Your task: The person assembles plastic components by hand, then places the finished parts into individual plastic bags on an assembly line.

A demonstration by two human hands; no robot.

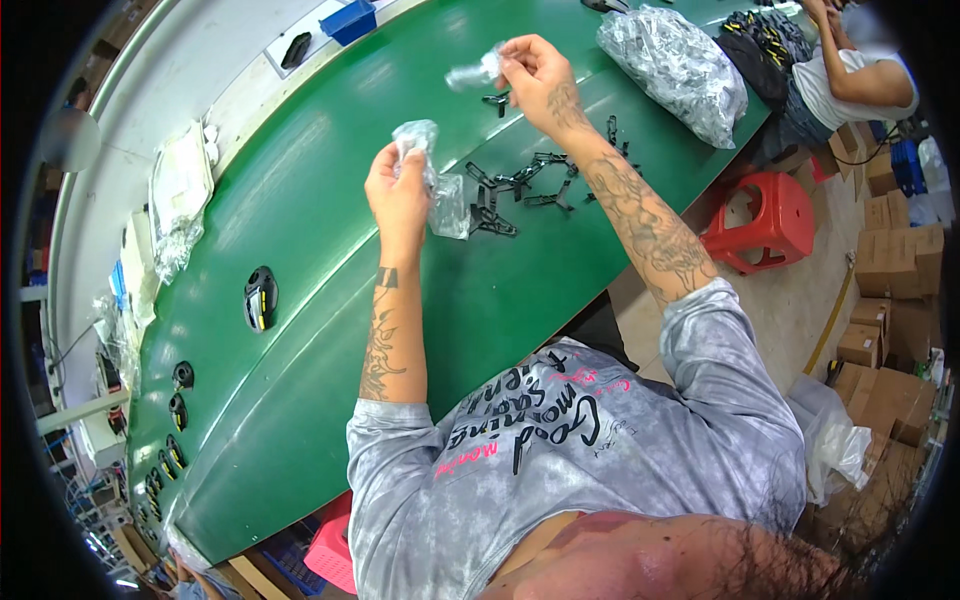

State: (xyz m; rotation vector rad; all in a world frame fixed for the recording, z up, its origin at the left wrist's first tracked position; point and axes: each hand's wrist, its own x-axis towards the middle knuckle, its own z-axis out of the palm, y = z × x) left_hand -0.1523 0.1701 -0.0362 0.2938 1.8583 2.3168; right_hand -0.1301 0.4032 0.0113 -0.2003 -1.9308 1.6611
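Observation:
Raised over the green table (330, 130), my left hand (397, 200) pinches a crumpled clear plastic bag (416, 138) between thumb and fingers. Farther off and to the right, my right hand (538, 78) grips another clear plastic bag (472, 75), whose end sticks out to the left. What either bag contains is too unclear to make out. A flat clear bag (452, 207) is just right of my left wrist. Beyond it lie several black three-armed plastic parts (515, 178), and one more black part (496, 100) is below my right hand.
A large bag of clear packets (675, 75) lies at the table's far right, near a co-worker (850, 75). Black-and-yellow parts (261, 298) line the left side. A blue bin (348, 21) stands at the back; a red stool (765, 222) and cartons (895, 260) are to the right.

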